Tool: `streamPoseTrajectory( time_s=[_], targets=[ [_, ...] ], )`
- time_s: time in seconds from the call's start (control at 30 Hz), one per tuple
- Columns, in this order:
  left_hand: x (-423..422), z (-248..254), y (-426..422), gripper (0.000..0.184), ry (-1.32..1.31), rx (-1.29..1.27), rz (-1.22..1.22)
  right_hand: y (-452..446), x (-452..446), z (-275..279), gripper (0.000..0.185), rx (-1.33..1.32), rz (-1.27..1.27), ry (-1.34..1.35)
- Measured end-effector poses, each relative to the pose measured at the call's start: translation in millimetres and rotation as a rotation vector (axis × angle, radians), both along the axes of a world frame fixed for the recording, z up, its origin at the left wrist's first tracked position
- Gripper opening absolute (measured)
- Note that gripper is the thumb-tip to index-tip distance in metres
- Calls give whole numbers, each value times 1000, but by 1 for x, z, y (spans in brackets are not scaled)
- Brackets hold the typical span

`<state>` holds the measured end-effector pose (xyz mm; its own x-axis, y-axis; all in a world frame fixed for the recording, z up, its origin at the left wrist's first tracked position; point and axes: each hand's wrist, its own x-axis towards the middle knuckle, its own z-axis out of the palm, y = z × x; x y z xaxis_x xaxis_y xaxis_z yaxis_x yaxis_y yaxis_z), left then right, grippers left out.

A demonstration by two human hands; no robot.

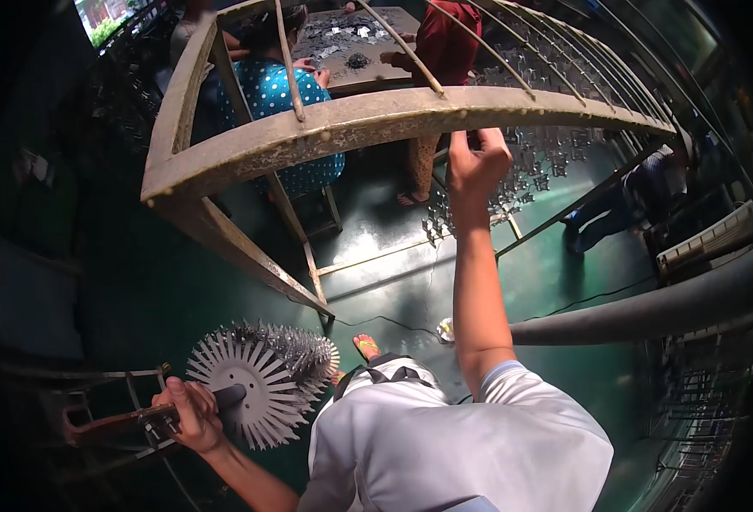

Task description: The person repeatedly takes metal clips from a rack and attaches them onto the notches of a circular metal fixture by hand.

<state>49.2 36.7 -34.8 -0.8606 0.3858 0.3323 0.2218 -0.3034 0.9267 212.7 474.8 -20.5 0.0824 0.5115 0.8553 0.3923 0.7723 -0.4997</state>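
Low on the left, my left hand (190, 416) is closed around the shaft end of a rack, by a rusty metal hook (107, 424). The rack carries a round, slotted disc (244, 388) with many small metal pieces (299, 350) bristling behind it. My right hand (479, 166) is raised with arm stretched out and fingers curled together at the lower edge of a worn metal frame (368, 121). Whatever those fingertips hold is hidden. Just past that hand, strings of small metal parts (534, 171) hang from the frame.
Beyond the frame, a person in a dotted teal top (287, 85) and another in red (444, 43) are at a table (393, 21) with small parts. A thick grey pipe (632, 311) crosses at right. A cable (385, 319) lies on the green floor.
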Motion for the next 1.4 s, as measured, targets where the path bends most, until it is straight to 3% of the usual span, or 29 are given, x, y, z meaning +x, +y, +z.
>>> streamPoseTrajectory(
  time_s=[0.03,0.13,0.23,0.33,0.43,0.63,1.17,1.23,1.4],
  targets=[
    [-1,-2,0,52,9,-13,4,26,4,-2,20,-60,-77,34],
    [-1,-3,0,50,8,15,6,77,-3,16,24,207,-57,227],
    [-1,-4,0,50,-3,6,33,128,-14,21,34,202,-283,220],
    [-2,-8,-3,50,-17,3,38,135,-18,31,38,-110,-223,305],
    [-1,-5,-5,51,-53,-8,29,170,-22,22,30,61,-187,411],
    [0,-3,-3,52,-4,-31,53,136,-31,51,25,-105,-43,491],
    [7,6,6,56,-15,-113,173,50,-7,16,16,-40,146,276],
    [6,4,7,56,-24,-111,189,32,-1,5,15,-81,332,294],
    [4,-2,1,50,30,-117,136,-33,5,-15,19,-412,447,323]
  ],
)
